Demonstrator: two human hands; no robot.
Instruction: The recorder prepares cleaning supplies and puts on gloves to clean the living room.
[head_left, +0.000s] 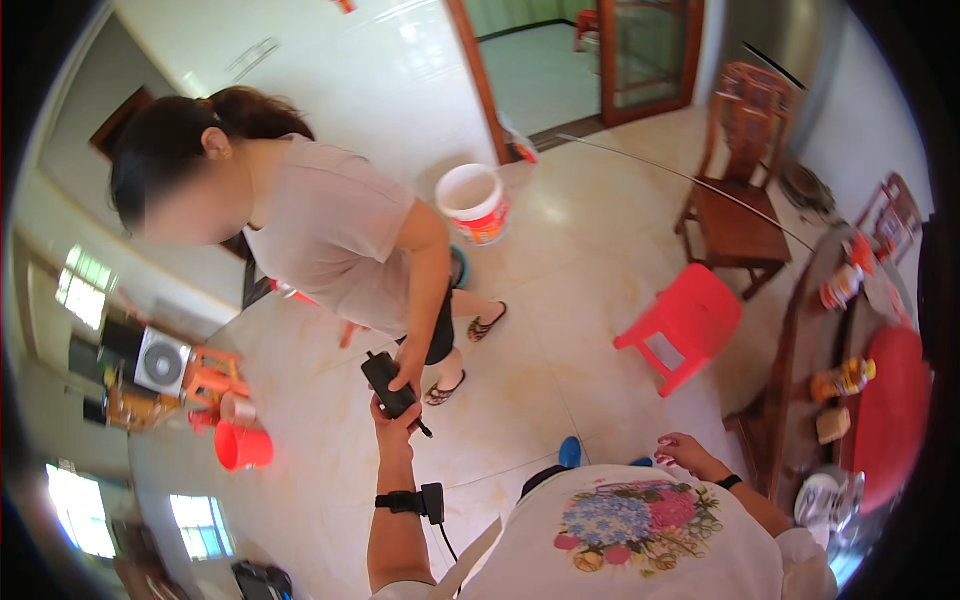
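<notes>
My left hand (394, 426) reaches forward and grips the lower end of a black box-shaped device (387, 381) with a short cable or plug at its bottom. Another person's hand (407, 373) is on the same device, just above my fingers. A black strap with a small black module (431, 503) is around my left forearm, and a cable hangs from it. My right hand (684, 454) hangs at my side, loosely curled with nothing visible in it. A black band (729, 481) circles that wrist.
A person stands close at front left. A red plastic stool (690, 322), a wooden chair (739, 217) and a dark wooden table (795, 360) with bottles stand right. Ahead is a white bucket (471, 199); left are a red bucket (244, 446) and a fan (163, 363).
</notes>
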